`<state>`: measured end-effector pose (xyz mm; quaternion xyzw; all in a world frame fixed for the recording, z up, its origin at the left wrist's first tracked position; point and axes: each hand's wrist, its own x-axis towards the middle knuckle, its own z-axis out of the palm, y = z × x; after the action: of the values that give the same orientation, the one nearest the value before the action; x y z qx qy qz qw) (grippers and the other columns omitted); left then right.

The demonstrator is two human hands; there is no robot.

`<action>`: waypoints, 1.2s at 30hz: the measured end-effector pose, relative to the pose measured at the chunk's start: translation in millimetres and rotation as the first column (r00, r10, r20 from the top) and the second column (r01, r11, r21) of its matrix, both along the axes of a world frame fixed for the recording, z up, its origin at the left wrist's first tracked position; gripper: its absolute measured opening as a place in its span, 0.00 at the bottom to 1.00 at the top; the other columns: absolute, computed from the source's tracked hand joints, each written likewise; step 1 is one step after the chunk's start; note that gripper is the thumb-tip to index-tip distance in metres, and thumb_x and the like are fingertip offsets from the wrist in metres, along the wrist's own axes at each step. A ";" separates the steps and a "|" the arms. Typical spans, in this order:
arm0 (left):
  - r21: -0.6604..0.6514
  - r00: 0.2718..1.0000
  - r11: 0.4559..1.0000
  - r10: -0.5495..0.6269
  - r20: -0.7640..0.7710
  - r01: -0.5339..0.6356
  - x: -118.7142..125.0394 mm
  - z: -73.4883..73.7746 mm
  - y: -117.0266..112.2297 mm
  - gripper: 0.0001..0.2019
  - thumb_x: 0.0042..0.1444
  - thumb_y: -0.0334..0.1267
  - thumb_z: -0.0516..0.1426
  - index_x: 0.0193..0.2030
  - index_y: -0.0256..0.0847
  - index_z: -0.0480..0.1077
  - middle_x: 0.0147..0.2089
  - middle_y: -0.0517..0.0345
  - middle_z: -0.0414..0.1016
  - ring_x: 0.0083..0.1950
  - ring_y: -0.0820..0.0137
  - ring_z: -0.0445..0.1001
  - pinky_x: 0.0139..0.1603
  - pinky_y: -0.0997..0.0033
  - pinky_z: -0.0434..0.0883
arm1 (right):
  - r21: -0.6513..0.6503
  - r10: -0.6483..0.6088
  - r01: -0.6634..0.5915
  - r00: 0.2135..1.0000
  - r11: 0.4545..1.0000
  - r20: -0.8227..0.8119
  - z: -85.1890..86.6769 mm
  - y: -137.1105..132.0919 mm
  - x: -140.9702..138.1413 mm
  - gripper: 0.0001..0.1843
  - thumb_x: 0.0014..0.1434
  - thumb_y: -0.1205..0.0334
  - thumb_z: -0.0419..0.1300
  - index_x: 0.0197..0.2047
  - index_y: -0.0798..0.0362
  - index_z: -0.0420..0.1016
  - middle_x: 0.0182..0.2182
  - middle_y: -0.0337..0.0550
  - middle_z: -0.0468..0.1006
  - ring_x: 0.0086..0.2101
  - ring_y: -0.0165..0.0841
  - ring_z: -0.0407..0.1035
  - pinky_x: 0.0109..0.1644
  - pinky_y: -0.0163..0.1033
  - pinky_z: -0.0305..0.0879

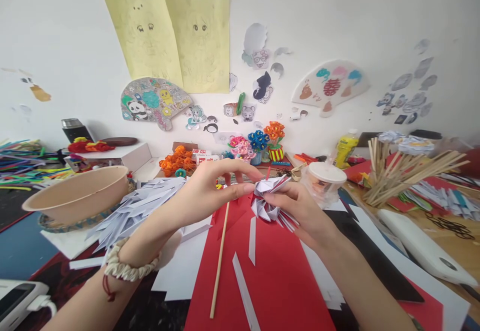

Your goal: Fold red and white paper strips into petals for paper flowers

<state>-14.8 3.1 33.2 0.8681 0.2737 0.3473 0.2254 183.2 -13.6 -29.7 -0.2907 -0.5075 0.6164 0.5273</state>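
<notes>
A white folded-paper flower is held above a red sheet of paper. My right hand is closed around its right side, with thin paper ends sticking out below the fingers. My left hand pinches the flower's upper left edge between thumb and fingertips. On the red sheet lie a wooden stick and two white paper strips, a short strip and a longer strip. A heap of folded white strips spreads beyond my left forearm.
A beige bowl stands at left. A lidded cup, a bundle of wooden sticks and a white power bank are at right. Pipe-cleaner flowers and a yellow bottle stand by the wall.
</notes>
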 end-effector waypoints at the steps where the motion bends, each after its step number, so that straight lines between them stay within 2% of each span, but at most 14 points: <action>1: -0.014 1.000 1.000 -0.014 -0.002 0.014 0.4 -0.3 0.0 0.07 0.62 0.33 0.58 0.44 0.42 0.78 0.45 0.55 0.82 0.42 0.69 0.78 0.41 0.71 0.74 | 0.002 0.013 -0.013 1.000 1.000 0.001 -0.2 0.3 0.7 0.08 0.48 0.59 0.74 0.27 0.54 0.83 0.19 0.37 0.75 0.21 0.27 0.66 0.27 0.34 0.64; 3: -0.030 1.000 0.999 -0.029 0.003 0.029 1.0 -0.3 -0.3 0.08 0.63 0.32 0.57 0.43 0.41 0.78 0.44 0.54 0.83 0.42 0.69 0.78 0.42 0.70 0.74 | 0.008 0.028 -0.028 1.000 1.000 -0.008 -1.2 1.1 1.8 0.08 0.48 0.59 0.74 0.27 0.54 0.82 0.20 0.37 0.76 0.21 0.27 0.66 0.27 0.34 0.64; 7: -0.007 1.000 1.000 -0.009 0.026 0.009 0.6 0.8 -1.0 0.06 0.61 0.33 0.59 0.39 0.41 0.79 0.39 0.54 0.83 0.36 0.70 0.77 0.37 0.72 0.73 | 0.002 0.014 -0.014 1.000 1.000 -0.023 -4.3 2.7 2.9 0.07 0.48 0.59 0.74 0.30 0.53 0.84 0.21 0.38 0.78 0.23 0.29 0.69 0.30 0.37 0.67; 10: 0.009 0.999 1.000 -0.006 0.034 0.005 -0.2 1.4 -1.2 0.06 0.60 0.34 0.60 0.38 0.41 0.79 0.37 0.55 0.83 0.35 0.70 0.76 0.35 0.72 0.72 | 0.005 0.001 -0.001 1.000 1.000 -0.010 -5.6 2.9 3.6 0.08 0.49 0.59 0.74 0.30 0.53 0.84 0.23 0.39 0.79 0.24 0.31 0.72 0.32 0.38 0.69; 14: 0.125 0.997 0.989 0.079 0.015 -0.080 1.3 1.8 -5.3 0.04 0.59 0.35 0.61 0.35 0.42 0.79 0.36 0.57 0.82 0.38 0.69 0.76 0.40 0.69 0.71 | 0.066 -0.062 0.059 0.997 0.996 0.045 -6.0 1.4 2.1 0.10 0.49 0.56 0.73 0.33 0.52 0.85 0.27 0.43 0.82 0.28 0.35 0.76 0.34 0.41 0.73; 16: 0.264 0.989 0.955 0.149 -0.023 -0.138 3.3 1.8 -9.0 0.03 0.59 0.33 0.62 0.34 0.42 0.78 0.35 0.58 0.81 0.38 0.68 0.75 0.41 0.68 0.70 | 0.105 -0.117 0.109 0.990 0.988 0.073 -6.2 0.4 -0.2 0.11 0.50 0.56 0.73 0.35 0.52 0.84 0.30 0.44 0.84 0.31 0.37 0.77 0.36 0.42 0.75; 20: 0.524 0.950 0.827 0.296 -0.100 -0.202 7.9 -0.7 -15.7 0.07 0.61 0.29 0.58 0.33 0.40 0.75 0.33 0.57 0.78 0.37 0.67 0.72 0.38 0.67 0.68 | 0.163 -0.216 0.195 0.969 0.967 0.121 -6.9 -0.9 -6.0 0.13 0.46 0.55 0.75 0.34 0.52 0.84 0.32 0.46 0.85 0.34 0.40 0.79 0.40 0.44 0.76; 24: 0.650 0.911 0.727 0.393 -0.128 -0.222 11.9 -4.6 -19.3 0.10 0.63 0.29 0.54 0.31 0.38 0.73 0.31 0.54 0.76 0.35 0.67 0.70 0.36 0.67 0.66 | 0.182 -0.315 0.287 0.938 0.941 0.148 -8.3 -0.8 -9.6 0.13 0.47 0.53 0.74 0.34 0.52 0.83 0.32 0.47 0.85 0.35 0.42 0.80 0.41 0.45 0.77; 26: 0.644 0.897 0.723 0.423 -0.127 -0.249 13.1 -5.2 -20.5 0.09 0.61 0.28 0.55 0.30 0.37 0.72 0.30 0.55 0.76 0.33 0.67 0.70 0.33 0.69 0.65 | 0.173 -0.359 0.334 0.924 0.926 0.134 -9.0 0.0 -9.5 0.13 0.48 0.53 0.73 0.35 0.52 0.83 0.33 0.47 0.85 0.36 0.42 0.80 0.41 0.45 0.77; 31: 0.521 0.880 0.777 0.464 -0.095 -0.354 12.8 -3.3 -21.9 0.05 0.58 0.28 0.60 0.31 0.39 0.72 0.31 0.60 0.77 0.31 0.70 0.72 0.32 0.71 0.63 | 0.165 -0.349 0.325 0.927 0.931 0.141 -8.0 1.4 -8.1 0.14 0.50 0.52 0.72 0.36 0.53 0.82 0.34 0.48 0.85 0.37 0.42 0.79 0.43 0.46 0.76; 36: 0.432 0.840 0.794 0.526 -0.134 -0.428 11.5 -4.4 -22.1 0.06 0.56 0.37 0.63 0.32 0.40 0.71 0.31 0.59 0.79 0.29 0.69 0.73 0.28 0.72 0.62 | 0.200 -0.353 0.333 0.933 0.922 0.076 -9.6 1.8 -9.7 0.14 0.53 0.52 0.70 0.40 0.50 0.79 0.37 0.44 0.83 0.40 0.40 0.77 0.45 0.42 0.72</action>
<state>-3.3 -19.0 28.8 0.8330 0.4373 0.3292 -0.0813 173.5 -11.8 -39.3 -0.3588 -0.5318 0.4479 0.6228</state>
